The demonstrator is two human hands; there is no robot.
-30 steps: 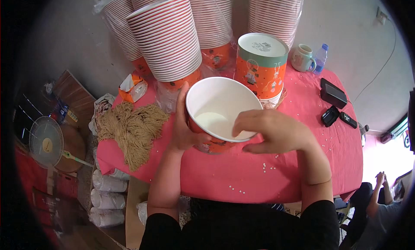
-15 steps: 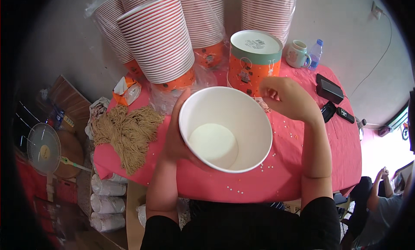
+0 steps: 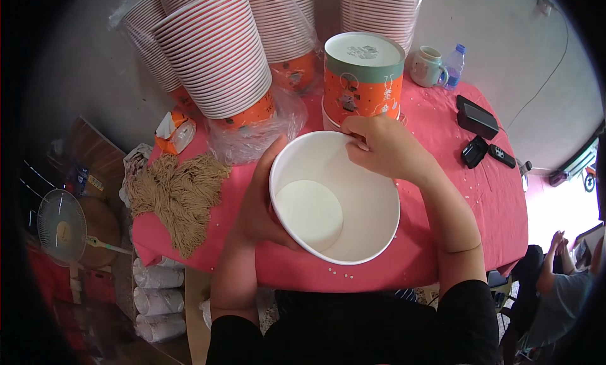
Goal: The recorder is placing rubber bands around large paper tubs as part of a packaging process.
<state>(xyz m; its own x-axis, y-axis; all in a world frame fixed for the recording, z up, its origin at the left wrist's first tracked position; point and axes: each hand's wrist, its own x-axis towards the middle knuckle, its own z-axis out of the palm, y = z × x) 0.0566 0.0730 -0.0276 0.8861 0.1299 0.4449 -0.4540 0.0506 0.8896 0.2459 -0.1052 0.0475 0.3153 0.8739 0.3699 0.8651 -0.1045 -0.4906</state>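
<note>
A large white paper bucket (image 3: 363, 204) is tilted in front of me, its open mouth facing me and its white inside and bottom in sight. My left hand (image 3: 262, 191) is wrapped round the bucket's left side, with part of the fingers hidden behind it. At the far right rim, my right hand (image 3: 385, 144) is closed, thumb and fingers pressed together just inside the mouth; what they pinch is hidden. Right behind stands an upside-down orange bucket (image 3: 363, 93) with a green band, on top of another one. Tan cords (image 3: 177, 197) lie bundled to the left.
Tall stacks of nested buckets (image 3: 218, 55) in clear plastic stand at the back. A mug (image 3: 427, 67), a water bottle (image 3: 454, 65) and a black box (image 3: 476, 117) sit at the right. Small white dots are scattered over the red tablecloth (image 3: 435, 226). Another person (image 3: 562, 295) sits far right.
My right hand has moved left and down from beside the orange bucket to the white bucket's far rim. The white bucket has shifted slightly down, still in my left hand.
</note>
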